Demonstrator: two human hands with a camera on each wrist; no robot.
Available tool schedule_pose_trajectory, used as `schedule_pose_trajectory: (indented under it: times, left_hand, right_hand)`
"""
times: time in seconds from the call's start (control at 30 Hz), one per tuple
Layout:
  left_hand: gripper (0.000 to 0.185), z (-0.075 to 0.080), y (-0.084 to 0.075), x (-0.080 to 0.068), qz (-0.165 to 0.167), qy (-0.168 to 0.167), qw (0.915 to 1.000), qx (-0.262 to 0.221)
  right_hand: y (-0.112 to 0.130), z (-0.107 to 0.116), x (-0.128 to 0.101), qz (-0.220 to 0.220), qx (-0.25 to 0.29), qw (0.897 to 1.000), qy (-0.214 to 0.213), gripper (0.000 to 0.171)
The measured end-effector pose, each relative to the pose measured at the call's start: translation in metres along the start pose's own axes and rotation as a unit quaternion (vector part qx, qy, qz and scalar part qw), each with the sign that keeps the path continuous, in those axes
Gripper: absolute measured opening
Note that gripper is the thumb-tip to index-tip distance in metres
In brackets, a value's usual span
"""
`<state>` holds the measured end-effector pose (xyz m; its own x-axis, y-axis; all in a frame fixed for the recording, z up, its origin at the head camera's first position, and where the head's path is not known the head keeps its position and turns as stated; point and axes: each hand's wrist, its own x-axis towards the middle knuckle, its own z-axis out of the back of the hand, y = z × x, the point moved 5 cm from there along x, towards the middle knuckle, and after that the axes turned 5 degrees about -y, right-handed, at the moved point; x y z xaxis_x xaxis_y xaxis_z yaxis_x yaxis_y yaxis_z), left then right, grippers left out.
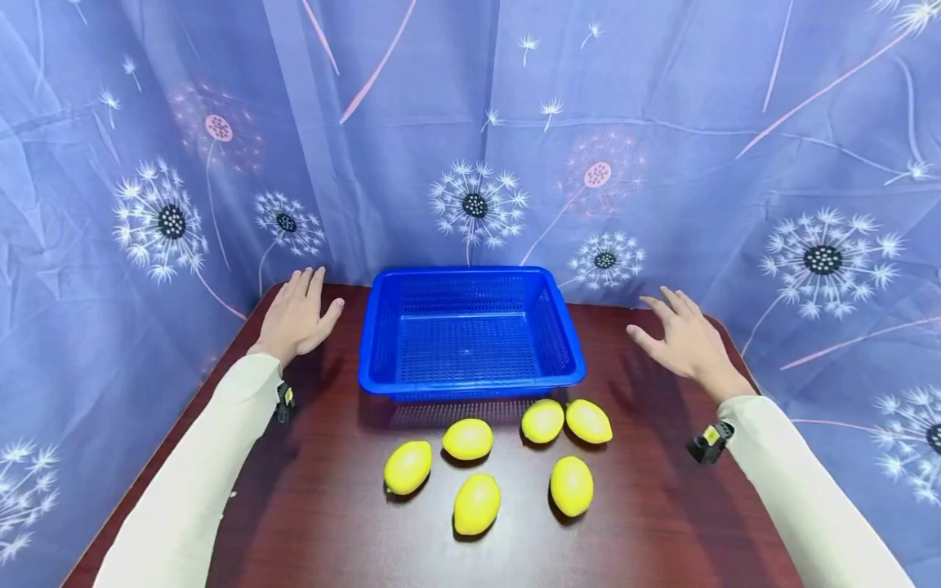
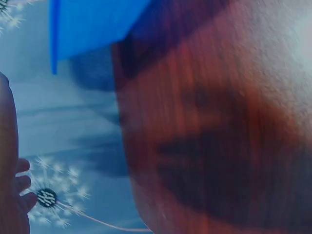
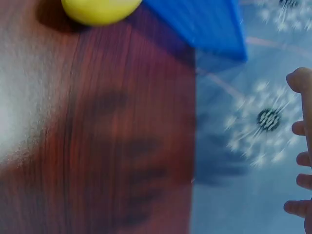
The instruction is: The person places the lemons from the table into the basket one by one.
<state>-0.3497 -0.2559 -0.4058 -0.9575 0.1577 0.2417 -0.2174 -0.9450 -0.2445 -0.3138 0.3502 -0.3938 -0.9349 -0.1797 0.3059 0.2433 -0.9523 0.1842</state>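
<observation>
Lying in a loose cluster on the dark wooden table [image 1: 647,506], six yellow lemons sit just in front of the blue basket [image 1: 470,380], none of them touched by either hand. The front middle lemon [image 1: 476,504] and the front right lemon [image 1: 571,486] stand with their long axes running roughly toward and away from the person, while the left lemon [image 1: 408,467] tilts diagonally, and the lemon behind it [image 1: 467,438] lies mostly sideways. The last two, a rounder lemon [image 1: 542,420] and a slanted lemon [image 1: 588,421], touch each other nearest the basket's front rim. All are smooth, glossy ovals with small pointed ends. The basket is a rectangular plastic tray with fine mesh walls and floor, its long side across the view. The left hand [image 1: 296,314] hovers left of the basket and the right hand [image 1: 680,336] right of it, each grip open with fingers spread and holding nothing. Both wrist views are blurred: the right wrist view catches only part of one lemon at its top edge, and fingertips are cut off at the frame edges. A blue dandelion-print cloth [image 1: 662,122] hangs behind.
</observation>
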Motion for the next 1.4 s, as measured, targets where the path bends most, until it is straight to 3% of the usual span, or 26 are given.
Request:
schedule_pose_trajectory:
  times: [0.2,0.4,0.57,0.77,0.97,1.03,1.13,1.17,1.33,1.4]
  left_hand:
    - [0.076,0.012,-0.017,-0.010,-0.012,-0.037,0.9988,-0.030]
    - [0.070,0.013,-0.039,-0.029,0.002,-0.072,0.9913,-0.110]
    - [0.070,-0.003,-0.050,-0.045,0.034,-0.089,0.9763,-0.194]
    - [0.077,-0.026,-0.058,-0.057,0.100,-0.053,0.9497,-0.292]
    - [0.075,-0.043,-0.056,-0.061,0.138,-0.044,0.9299,-0.338]
    - [0.071,-0.049,-0.054,-0.062,0.153,-0.041,0.9147,-0.372]
    - [0.062,-0.056,-0.051,-0.063,0.187,-0.028,0.8815,-0.433]
    - [0.058,-0.058,-0.051,-0.064,0.199,-0.022,0.8681,-0.454]
    - [0.052,-0.063,-0.052,-0.066,0.229,0.012,0.7842,-0.576]
    - [0.052,-0.063,-0.053,-0.066,0.235,0.022,0.7588,-0.607]
  right_hand:
    - [0.031,0.028,-0.019,0.037,0.024,0.998,-0.046,0.064]
    - [0.069,0.044,-0.046,0.074,0.053,0.992,-0.093,0.050]
    - [0.083,0.033,-0.074,0.096,0.065,0.989,-0.090,0.045]
    - [0.087,0.012,-0.100,0.091,0.076,0.990,-0.075,0.045]
    - [0.085,-0.012,-0.110,0.071,0.089,0.993,-0.044,0.047]
    - [0.083,-0.022,-0.111,0.062,0.094,0.993,-0.026,0.049]
    - [0.083,-0.037,-0.112,0.052,0.100,0.994,-0.002,0.052]
    - [0.084,-0.041,-0.113,0.051,0.101,0.994,0.004,0.053]
    - [0.088,-0.056,-0.114,0.036,0.098,0.994,0.021,0.062]
    - [0.089,-0.058,-0.114,0.031,0.092,0.995,0.022,0.065]
